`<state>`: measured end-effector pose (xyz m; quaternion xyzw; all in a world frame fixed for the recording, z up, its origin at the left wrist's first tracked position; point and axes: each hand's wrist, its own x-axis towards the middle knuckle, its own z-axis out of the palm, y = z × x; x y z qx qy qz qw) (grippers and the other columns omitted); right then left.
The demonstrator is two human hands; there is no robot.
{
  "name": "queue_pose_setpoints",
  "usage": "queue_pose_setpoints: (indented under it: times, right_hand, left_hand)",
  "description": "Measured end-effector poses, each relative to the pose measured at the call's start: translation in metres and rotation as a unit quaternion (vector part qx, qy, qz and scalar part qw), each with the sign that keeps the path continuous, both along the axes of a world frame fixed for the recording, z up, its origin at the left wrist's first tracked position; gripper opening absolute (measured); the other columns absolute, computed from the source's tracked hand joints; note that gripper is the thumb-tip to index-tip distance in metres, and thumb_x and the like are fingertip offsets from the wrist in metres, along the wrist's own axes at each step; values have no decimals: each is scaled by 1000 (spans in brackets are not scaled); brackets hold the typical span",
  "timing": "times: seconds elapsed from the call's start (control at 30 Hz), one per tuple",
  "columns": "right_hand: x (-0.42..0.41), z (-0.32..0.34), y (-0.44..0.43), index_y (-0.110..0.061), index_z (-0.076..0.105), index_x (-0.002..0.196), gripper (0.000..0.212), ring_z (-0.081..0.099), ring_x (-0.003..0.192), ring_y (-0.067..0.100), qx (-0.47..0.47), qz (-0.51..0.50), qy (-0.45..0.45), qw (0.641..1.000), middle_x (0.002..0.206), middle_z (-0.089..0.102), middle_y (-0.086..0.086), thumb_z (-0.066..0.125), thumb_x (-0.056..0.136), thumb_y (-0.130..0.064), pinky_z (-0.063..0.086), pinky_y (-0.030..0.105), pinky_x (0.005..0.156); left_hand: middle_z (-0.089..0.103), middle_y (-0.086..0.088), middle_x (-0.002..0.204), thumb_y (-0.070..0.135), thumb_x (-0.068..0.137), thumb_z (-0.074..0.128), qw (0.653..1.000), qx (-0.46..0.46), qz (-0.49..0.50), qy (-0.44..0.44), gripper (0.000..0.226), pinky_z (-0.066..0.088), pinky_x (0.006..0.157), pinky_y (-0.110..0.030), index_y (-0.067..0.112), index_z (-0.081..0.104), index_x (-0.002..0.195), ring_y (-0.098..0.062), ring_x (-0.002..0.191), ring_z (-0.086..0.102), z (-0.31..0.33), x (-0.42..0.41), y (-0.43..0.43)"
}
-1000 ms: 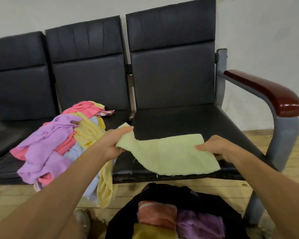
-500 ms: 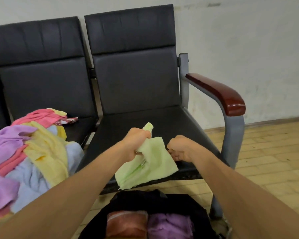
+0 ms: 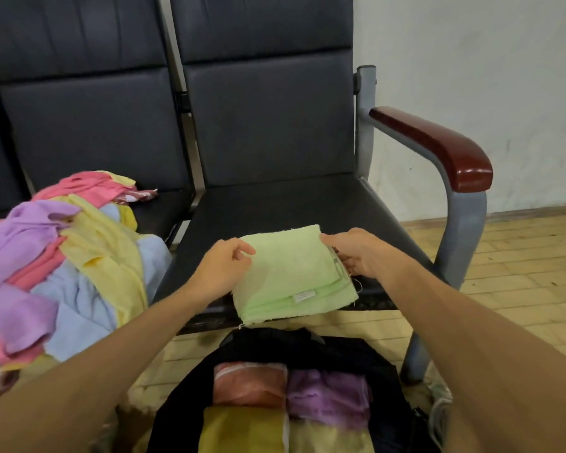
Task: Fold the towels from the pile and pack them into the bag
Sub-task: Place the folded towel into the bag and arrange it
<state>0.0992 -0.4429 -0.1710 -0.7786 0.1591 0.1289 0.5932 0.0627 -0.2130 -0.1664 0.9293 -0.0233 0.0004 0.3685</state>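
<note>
Concealment: the lower frame edge is cutting off the black bag (image 3: 384,362), so its near side is not showing. The forearms are covering part of its opening, and the left edge of the frame is cropping the loose towel pile (image 3: 62,256). The right hand's fingers are lying under the cloth and cannot be seen.

Grip: the left hand (image 3: 224,268) is pinching the left edge of the green towel (image 3: 291,276) between curled fingers and thumb. The right hand (image 3: 356,253) is gripping the right edge, with the thumb lying on top.

Position and orientation: the green towel is lying folded and flat on the front of the end seat (image 3: 275,210), between the two hands, with its near edge overhanging the seat front above the bag. Its longer side is running roughly left to right, turned slightly clockwise. The smooth fold is facing the backrest, while the stepped layers and a small white label (image 3: 304,296) are facing the person.

Surroundings: the pile is occupying the neighbouring black padded seat. A red-brown armrest (image 3: 438,145) is sitting on a grey metal frame. The bag is standing on a pale plank floor (image 3: 520,273) and is holding folded rust, purple and yellow towels. A scuffed white wall (image 3: 487,76) is standing behind.
</note>
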Motion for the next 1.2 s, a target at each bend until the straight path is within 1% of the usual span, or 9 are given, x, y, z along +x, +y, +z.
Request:
queue_pose_setpoints:
  times: [0.1, 0.33, 0.53, 0.7, 0.8, 0.9, 0.97, 1.1, 1.2]
  right_hand:
    - [3, -2, 3, -6, 48, 138, 61, 65, 88, 20, -36, 13, 0, 999, 108, 69, 8, 64, 92, -42, 51, 31, 64]
    - [8, -5, 16, -5, 59, 125, 58, 68, 96, 24, -98, 64, -15, 993, 110, 70, 7, 64, 88, -50, 55, 36, 81]
    - [-11, 3, 24, -5, 70, 107, 26, 72, 91, 23, -11, 80, -13, 997, 101, 75, 8, 69, 90, -25, 57, 39, 85]
    - [-30, 25, 32, -12, 66, 114, 20, 71, 94, 21, 76, 109, -89, 987, 105, 74, 4, 58, 97, -20, 56, 34, 75]
    - [-40, 33, 35, -13, 62, 121, 25, 70, 102, 23, 149, 146, -116, 971, 112, 73, 5, 55, 99, -21, 57, 40, 86]
    - [-46, 36, 37, -14, 59, 126, 29, 68, 107, 24, 193, 184, -129, 955, 118, 71, 6, 52, 99, -21, 57, 40, 88]
    - [-48, 37, 38, -14, 58, 127, 30, 67, 109, 24, 220, 200, -134, 945, 120, 70, 7, 51, 99, -21, 58, 37, 85]
    - [-48, 40, 39, -13, 60, 126, 30, 68, 107, 25, 257, 184, -132, 939, 118, 70, 7, 48, 100, -23, 58, 38, 85]
    - [-45, 40, 33, -11, 64, 119, 28, 71, 101, 25, 222, 129, -111, 960, 111, 73, 8, 52, 100, -26, 58, 41, 82]
  left_hand:
    - [53, 2, 98, 21, 97, 54, 999, 21, -20, 13, 15, 46, 89, -28, 27, 59, 109, -9, 94, 52, -22, -8, 22]
    - [58, 6, 104, 29, 96, 55, 994, -64, 19, 83, 23, 38, 71, -19, 27, 51, 119, -4, 94, 53, -25, -6, 27]
    - [59, 2, 102, 28, 93, 58, 989, -102, 42, 96, 29, 41, 71, -24, 22, 47, 119, -8, 94, 55, -22, -13, 32]
    - [59, -2, 94, 32, 92, 56, 980, -148, 72, 110, 11, 44, 80, -32, 23, 51, 91, -17, 90, 56, -22, -14, 37]
    - [59, -4, 90, 36, 98, 51, 967, -208, 89, 119, 26, 44, 79, -30, 19, 53, 78, -16, 83, 54, -17, -21, 32]
    - [64, 2, 104, 54, 95, 47, 958, -236, 92, 136, 36, 44, 93, -33, 20, 61, 96, -14, 97, 58, -15, -27, 26]
    - [70, 0, 110, 59, 93, 47, 928, -326, 65, 170, 45, 47, 98, -36, 20, 64, 109, -19, 104, 63, -12, -30, 27]
    - [68, -4, 122, 40, 98, 48, 806, -534, -20, 255, 36, 47, 99, -43, 19, 60, 126, -24, 114, 64, -7, -40, 23]
    - [71, -8, 116, 24, 96, 54, 798, -558, 11, 227, 30, 51, 93, -42, 10, 62, 122, -25, 108, 67, -7, -43, 20]
